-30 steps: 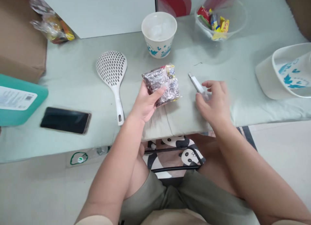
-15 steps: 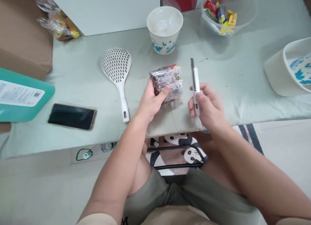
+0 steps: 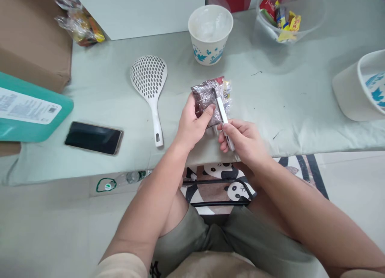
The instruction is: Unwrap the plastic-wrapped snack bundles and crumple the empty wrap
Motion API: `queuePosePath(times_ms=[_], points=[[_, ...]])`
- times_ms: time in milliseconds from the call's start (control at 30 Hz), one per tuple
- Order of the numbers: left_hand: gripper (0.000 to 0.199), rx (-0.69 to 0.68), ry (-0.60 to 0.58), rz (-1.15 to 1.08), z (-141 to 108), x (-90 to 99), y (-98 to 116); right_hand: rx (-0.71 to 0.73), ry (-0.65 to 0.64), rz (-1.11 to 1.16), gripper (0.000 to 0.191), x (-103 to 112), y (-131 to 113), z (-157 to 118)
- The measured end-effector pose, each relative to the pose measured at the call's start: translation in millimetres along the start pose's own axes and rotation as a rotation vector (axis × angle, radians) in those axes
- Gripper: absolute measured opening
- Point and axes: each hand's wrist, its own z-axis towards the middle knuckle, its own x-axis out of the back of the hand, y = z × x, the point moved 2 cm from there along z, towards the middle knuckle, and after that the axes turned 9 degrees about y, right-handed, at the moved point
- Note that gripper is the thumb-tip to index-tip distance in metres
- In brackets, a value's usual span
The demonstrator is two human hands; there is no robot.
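Between the thumb and fingers of my left hand (image 3: 194, 123) is a shiny wrapped packet (image 3: 202, 97), dark brown with red and yellow parts, held just over the table's front part. My right hand (image 3: 245, 140) is closed round a white utility knife (image 3: 222, 111). Its dark blade tip lies over the packet's face; whether it touches the film I cannot tell. Behind the packet stands a white cup (image 3: 209, 45) with blue leaf prints. A white slotted ladle (image 3: 148, 79) lies left of my hands.
A dark phone (image 3: 94, 137), a green container (image 3: 33, 109) and a cardboard box (image 3: 33, 37) are at the left. Wrapped snacks (image 3: 81, 27) lie behind. A clear bowl (image 3: 309, 19) holds small packets at the back right; a white tub (image 3: 347, 89) stands at the right edge.
My right hand has moved left with the knife, bringing its tip from beside the packet to over it. The view has shifted slightly; my left hand still holds the packet.
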Motion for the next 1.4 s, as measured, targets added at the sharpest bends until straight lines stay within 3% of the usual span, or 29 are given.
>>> queuePosePath(times_ms=[133,300,567,833,1400], points=[[0.032,-0.060,0.040,-0.022,2.5,2.1,-0.6,-0.033,-0.017,0.005,0.030,-2.5,3.3,-1.7],[0.036,-0.167,-0.007,0.030,8.7,8.3,-1.5,-0.058,-0.038,0.002,0.029,-4.7,5.3,-1.1],[0.043,-0.122,0.041,-0.070,8.7,7.8,2.3,-0.081,-0.054,-0.046,0.029,-4.5,5.9,-1.5],[0.061,-0.215,0.014,-0.074,22.6,21.4,2.0,-0.069,-0.089,-0.129,0.029,-4.8,7.0,-4.3],[0.058,-0.207,0.110,-0.072,24.4,24.3,9.5,-0.060,-0.102,-0.186,0.030,-3.4,7.4,-6.7]])
